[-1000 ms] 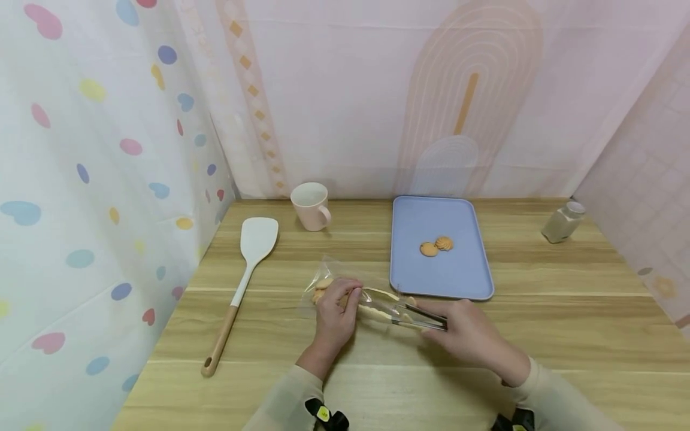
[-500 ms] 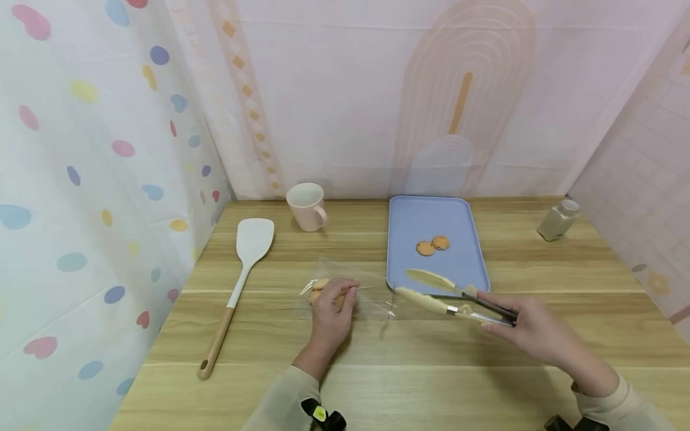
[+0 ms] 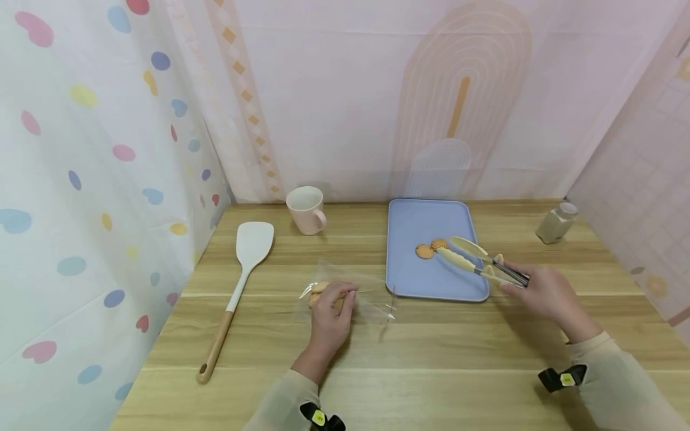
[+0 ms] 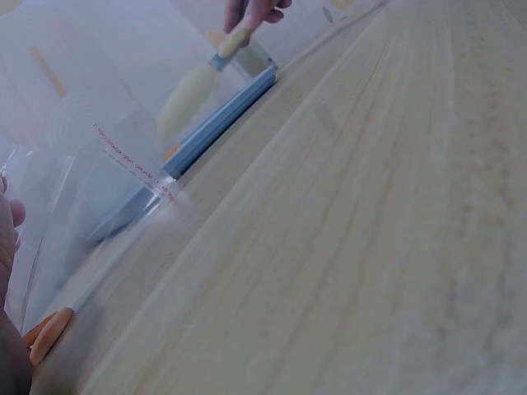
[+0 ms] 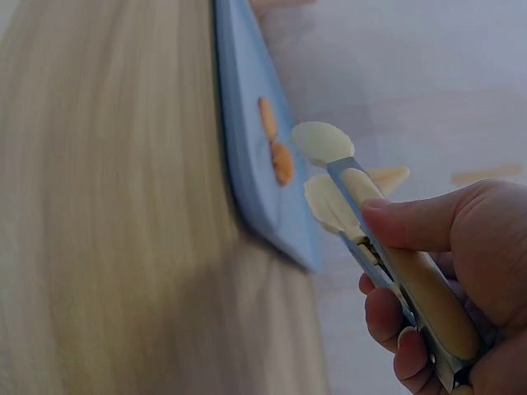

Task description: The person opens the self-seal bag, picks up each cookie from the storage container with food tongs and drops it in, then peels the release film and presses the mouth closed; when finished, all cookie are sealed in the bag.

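My left hand (image 3: 331, 314) pinches the upper edge of a clear plastic bag (image 3: 374, 304) lying on the table. Several cookies (image 3: 319, 288) are inside it, partly hidden by the fingers; the bag's mouth faces right. In my right hand (image 3: 550, 299) is a pair of kitchen tongs (image 3: 455, 260) with cream tips, gripped by the handles. The tips are spread apart with nothing between them, over the blue tray (image 3: 412, 221). Two cookies, a round one (image 3: 424, 252) and a swirled one (image 3: 439, 243), lie side by side on the tray, left of the tips.
A white spatula (image 3: 253, 245) with a wooden handle lies on the left of the wooden table (image 3: 431, 371). At the back stands a pink mug (image 3: 306, 212). A small glass jar (image 3: 556, 224) stands at the far right, and curtains hang behind.
My right hand has drawn the tongs out of the bag to the right, then carried them up over the tray, tips spread. My left hand keeps its pinch on the bag.
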The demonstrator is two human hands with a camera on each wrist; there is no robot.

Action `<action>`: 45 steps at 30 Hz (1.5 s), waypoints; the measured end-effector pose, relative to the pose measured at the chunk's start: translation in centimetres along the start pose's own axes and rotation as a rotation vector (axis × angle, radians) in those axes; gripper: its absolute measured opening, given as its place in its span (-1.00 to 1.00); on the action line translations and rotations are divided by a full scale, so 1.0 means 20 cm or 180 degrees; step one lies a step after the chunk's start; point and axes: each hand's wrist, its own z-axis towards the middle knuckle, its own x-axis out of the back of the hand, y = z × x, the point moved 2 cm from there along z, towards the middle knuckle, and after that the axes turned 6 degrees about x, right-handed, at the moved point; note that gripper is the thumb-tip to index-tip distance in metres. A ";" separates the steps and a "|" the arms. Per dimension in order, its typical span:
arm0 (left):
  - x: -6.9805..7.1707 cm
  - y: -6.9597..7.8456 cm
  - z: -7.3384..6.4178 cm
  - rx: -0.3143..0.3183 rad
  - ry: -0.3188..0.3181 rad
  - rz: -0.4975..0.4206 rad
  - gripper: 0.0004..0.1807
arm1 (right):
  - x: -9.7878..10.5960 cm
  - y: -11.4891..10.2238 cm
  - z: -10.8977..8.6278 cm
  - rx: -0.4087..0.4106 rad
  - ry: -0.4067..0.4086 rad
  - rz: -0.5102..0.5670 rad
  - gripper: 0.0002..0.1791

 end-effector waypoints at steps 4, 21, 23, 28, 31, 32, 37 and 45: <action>0.00 0.01 0.00 -0.0012 0.0000 -0.0006 -0.89 | -0.02 0.03 0.03 -0.0135 -0.0139 0.0040 -0.38; 0.01 0.06 0.02 -0.0129 0.0072 0.0005 -0.85 | -0.10 0.00 0.12 -0.0226 -0.0234 -0.0026 -0.35; 0.00 0.03 0.01 -0.0121 0.0062 -0.0023 -0.86 | -0.10 -0.01 0.12 -0.0215 -0.0227 -0.0017 -0.35; 0.00 0.02 0.00 -0.0055 0.0046 -0.0009 -0.86 | -0.11 -0.02 0.12 -0.0181 -0.0186 0.0011 -0.37; 0.00 0.02 0.00 -0.0047 0.0049 0.0038 -0.85 | -0.11 -0.02 0.11 -0.0173 -0.0170 0.0014 -0.37; 0.00 0.02 0.00 -0.0053 0.0052 0.0058 -0.84 | -0.11 -0.02 0.11 -0.0181 -0.0165 0.0014 -0.37; 0.00 0.01 0.00 -0.0081 0.0061 0.0127 -0.83 | -0.11 -0.01 0.09 -0.0201 -0.0143 0.0049 -0.38; 0.00 0.01 0.00 -0.0040 0.0015 0.0072 -0.85 | -0.05 -0.06 0.01 0.0029 0.0123 0.0063 -0.39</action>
